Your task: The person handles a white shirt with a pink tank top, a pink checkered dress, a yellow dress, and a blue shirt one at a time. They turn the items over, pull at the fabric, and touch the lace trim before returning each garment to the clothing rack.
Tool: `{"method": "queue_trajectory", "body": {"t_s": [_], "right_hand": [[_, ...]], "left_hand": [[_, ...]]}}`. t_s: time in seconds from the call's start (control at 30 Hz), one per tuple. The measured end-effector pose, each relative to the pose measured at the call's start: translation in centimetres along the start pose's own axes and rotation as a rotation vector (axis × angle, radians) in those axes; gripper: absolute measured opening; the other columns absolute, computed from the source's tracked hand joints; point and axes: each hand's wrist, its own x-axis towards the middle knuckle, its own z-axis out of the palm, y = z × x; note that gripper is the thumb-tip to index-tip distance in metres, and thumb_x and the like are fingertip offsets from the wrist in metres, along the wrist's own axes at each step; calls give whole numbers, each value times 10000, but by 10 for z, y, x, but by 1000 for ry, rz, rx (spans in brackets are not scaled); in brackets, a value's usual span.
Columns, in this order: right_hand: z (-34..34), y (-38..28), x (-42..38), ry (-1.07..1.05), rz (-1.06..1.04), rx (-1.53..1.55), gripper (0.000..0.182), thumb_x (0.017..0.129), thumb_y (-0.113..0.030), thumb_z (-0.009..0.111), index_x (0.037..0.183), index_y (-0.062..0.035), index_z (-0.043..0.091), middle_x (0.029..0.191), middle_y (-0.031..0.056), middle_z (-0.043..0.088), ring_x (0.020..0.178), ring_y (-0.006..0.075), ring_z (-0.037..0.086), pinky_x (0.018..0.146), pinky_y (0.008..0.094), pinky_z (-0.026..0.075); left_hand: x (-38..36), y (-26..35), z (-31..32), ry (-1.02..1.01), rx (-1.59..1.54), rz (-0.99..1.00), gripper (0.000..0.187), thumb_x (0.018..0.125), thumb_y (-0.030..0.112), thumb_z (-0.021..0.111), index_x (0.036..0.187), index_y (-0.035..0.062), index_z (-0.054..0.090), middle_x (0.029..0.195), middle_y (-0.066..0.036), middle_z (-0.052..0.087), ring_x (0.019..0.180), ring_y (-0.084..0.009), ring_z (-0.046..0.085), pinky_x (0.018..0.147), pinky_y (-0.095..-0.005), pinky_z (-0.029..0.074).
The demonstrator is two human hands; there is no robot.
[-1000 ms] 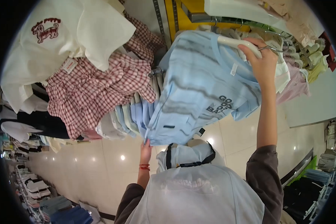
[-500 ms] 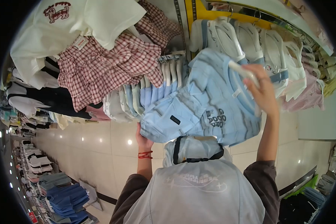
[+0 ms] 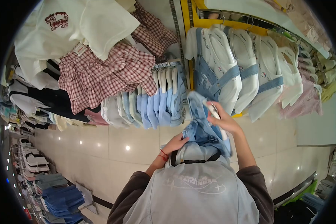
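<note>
A light blue children's set of printed shirt and shorts [image 3: 202,128] is bunched up close in front of my chest. My right hand [image 3: 222,121] is closed on the white hanger [image 3: 214,111] at its neckline. Lower down, my left hand [image 3: 175,143], with a red cord bracelet at the wrist, pinches the folded lower part of the set. Most of the shirt's lettering is hidden in the folds. Just beyond my hands hang white tops with denim straps [image 3: 216,71] on the rail.
Left of these, several blue garments [image 3: 162,104] hang on white hangers below a red checked skirt [image 3: 104,72] and a white dog-print top [image 3: 86,26]. A metal rail [image 3: 257,21] runs along the top right. Stacked jeans [image 3: 63,198] lie at lower left, over a tiled floor [image 3: 100,149].
The blue set came down and in toward my chest, going from spread out to bunched. Both hands drew closer together. The view shifted slightly, showing more of the hanging tops.
</note>
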Motion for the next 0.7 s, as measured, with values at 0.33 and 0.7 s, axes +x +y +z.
{"method": "queue_trajectory", "body": {"t_s": [0.33,0.7], "right_hand": [[30,-4,138,144,24,191,577,837,-327,569,1257,-72,266,818,41,441,551,85,445,482,223,390],[43,10,226,226,142,126,755,820,-422,565,1326,-68,130,884,85,462,528,107,459,437,247,407]], "left_hand": [[-14,-63,0,294,-95,-23,275,817,266,548,924,14,572,866,-129,603,784,-227,574,719,-298,443],[-92,-207,30,687,-254,-445,263,799,246,522,910,25,611,889,-141,628,846,-232,589,750,-308,445]]}}
